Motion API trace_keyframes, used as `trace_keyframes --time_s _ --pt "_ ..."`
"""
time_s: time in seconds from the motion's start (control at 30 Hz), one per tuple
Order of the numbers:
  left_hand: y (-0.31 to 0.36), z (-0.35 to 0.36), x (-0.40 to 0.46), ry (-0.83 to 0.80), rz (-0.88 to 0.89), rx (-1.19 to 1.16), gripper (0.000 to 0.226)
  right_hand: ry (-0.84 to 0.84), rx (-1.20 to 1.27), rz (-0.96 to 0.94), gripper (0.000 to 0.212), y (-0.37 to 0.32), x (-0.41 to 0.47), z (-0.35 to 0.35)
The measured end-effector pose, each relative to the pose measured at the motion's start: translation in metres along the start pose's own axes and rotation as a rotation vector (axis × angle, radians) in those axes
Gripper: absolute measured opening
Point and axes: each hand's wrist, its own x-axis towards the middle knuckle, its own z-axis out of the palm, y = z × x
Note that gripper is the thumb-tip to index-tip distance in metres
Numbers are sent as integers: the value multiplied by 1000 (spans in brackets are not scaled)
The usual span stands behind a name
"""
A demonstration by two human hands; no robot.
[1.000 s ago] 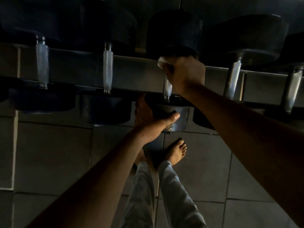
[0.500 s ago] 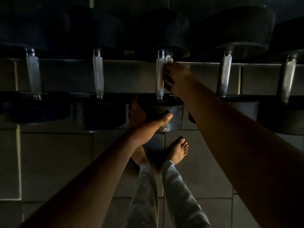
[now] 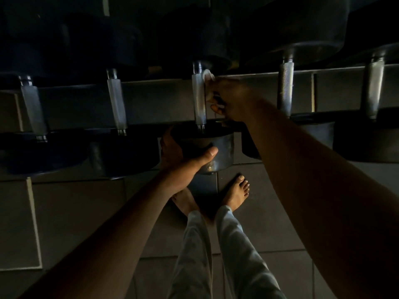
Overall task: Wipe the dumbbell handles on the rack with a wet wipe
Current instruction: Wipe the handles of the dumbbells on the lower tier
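Observation:
Several black dumbbells with knurled steel handles lie across a dark rack point(image 3: 151, 100). My right hand point(image 3: 228, 100) holds a white wet wipe point(image 3: 208, 75) against the right side of the middle dumbbell's handle point(image 3: 199, 100). The wipe shows above and between my fingers. My left hand point(image 3: 181, 156) grips the near head point(image 3: 216, 147) of that same dumbbell, thumb across its front, fingers behind it on the left.
Other handles stand at the far left point(image 3: 33, 108), left point(image 3: 116, 102), right point(image 3: 285, 89) and far right point(image 3: 372, 89). Below the rack are dark floor tiles point(image 3: 64, 212), my bare feet point(image 3: 236, 193) and grey trouser legs point(image 3: 237, 251). The light is dim.
My right hand was wrapped over the top of the middle handle; it has slid off to the handle's right side with the wipe, baring the handle. The left hand stays on the near head.

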Motion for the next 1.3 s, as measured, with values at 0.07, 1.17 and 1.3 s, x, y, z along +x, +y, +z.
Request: trace_keyframes --time_s 0.07,1.17,1.3 --pt "1 -1 -1 -12 -17 -3 113 -62 -40 1 31 1 -1 -7" --pt "-7 3 2 49 -34 -97 129 205 -1913 -976 29 -40 -22 31" --pt "-13 0 4 5 -33 -163 128 126 -1963 -973 21 -48 -16 38"
